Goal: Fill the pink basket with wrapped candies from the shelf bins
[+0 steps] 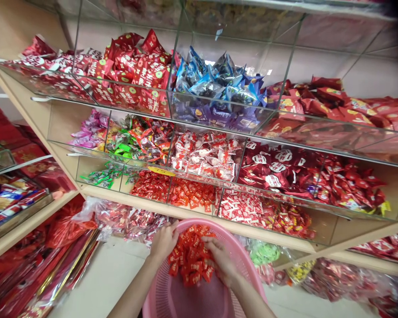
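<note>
Both our hands are inside the pink basket (192, 300): left hand (164, 242) and right hand (220, 260) cupped, fingers curled around a heap of red candies (190, 258) just above its mesh floor. Palms should close underneath so none spill.

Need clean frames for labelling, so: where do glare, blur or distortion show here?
Head view: reflections streak the clear bin fronts; the top-right corner is vignetted dark; shelf edges splay from the wide lens; left hand, right hand and red candies in the pink basket look sharp; foil bags lower left smear.
</note>
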Demonstrator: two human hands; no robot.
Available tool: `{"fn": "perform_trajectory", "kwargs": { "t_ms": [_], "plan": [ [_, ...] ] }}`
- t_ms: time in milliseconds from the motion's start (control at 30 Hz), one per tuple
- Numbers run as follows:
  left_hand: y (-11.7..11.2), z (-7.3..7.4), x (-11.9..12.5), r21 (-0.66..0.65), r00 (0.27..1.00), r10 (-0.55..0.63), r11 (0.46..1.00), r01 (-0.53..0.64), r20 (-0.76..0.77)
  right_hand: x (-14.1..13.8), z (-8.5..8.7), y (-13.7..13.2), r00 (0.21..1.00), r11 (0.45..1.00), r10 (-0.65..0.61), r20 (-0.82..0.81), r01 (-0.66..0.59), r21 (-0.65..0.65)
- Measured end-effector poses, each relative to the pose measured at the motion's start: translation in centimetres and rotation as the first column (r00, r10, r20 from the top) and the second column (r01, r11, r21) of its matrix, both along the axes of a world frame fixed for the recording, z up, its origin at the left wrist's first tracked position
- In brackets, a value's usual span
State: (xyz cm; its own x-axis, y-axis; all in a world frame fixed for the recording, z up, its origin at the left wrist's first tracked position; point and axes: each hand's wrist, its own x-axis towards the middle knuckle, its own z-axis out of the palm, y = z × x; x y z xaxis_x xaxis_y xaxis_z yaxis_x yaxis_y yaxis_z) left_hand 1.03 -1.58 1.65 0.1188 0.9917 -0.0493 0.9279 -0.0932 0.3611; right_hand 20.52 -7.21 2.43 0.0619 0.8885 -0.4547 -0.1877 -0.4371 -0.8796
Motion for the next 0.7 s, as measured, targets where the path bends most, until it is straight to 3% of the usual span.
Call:
{"fn": "perform_trajectory", "kwargs": {
  "t_ms": [100, 200, 367, 533, 700],
  "plan": [
    [0.0, -0.1, -0.1, 0.005, 1.000, 0.000, 1.000, 0.000, 0.004, 0.2, -0.4, 1.7, 0.973, 0.983, -0.009, 0.231, -0.033, 0.179],
    [0.0, -0.2, -0.2, 0.011, 1.000, -0.004, 1.000, 0.004, 0.008, -0.3, -1.0, 2.9, 0.894, 0.934, -0.046, 0.445, -0.119, 0.336],
    [-0.1, -0.2, -0.2, 0.008, 1.000, -0.002, 1.000, 0.002, 0.013, -1.5, -1.7, 3.9, 0.843, 0.916, 0.007, 0.538, -0.222, 0.336],
    [-0.1, -0.3, -0.2, 0.007, 1.000, 0.004, 1.000, -0.004, 0.018, -1.6, -1.2, 4.6, 0.890, 0.911, -0.139, 0.435, -0.057, 0.409],
    [-0.1, -0.4, -0.3, 0.009, 1.000, -0.006, 1.000, 0.006, 0.015, 0.5, -0.5, 3.7, 0.975, 0.959, -0.220, -0.028, 0.222, 0.178]
  ]
}}
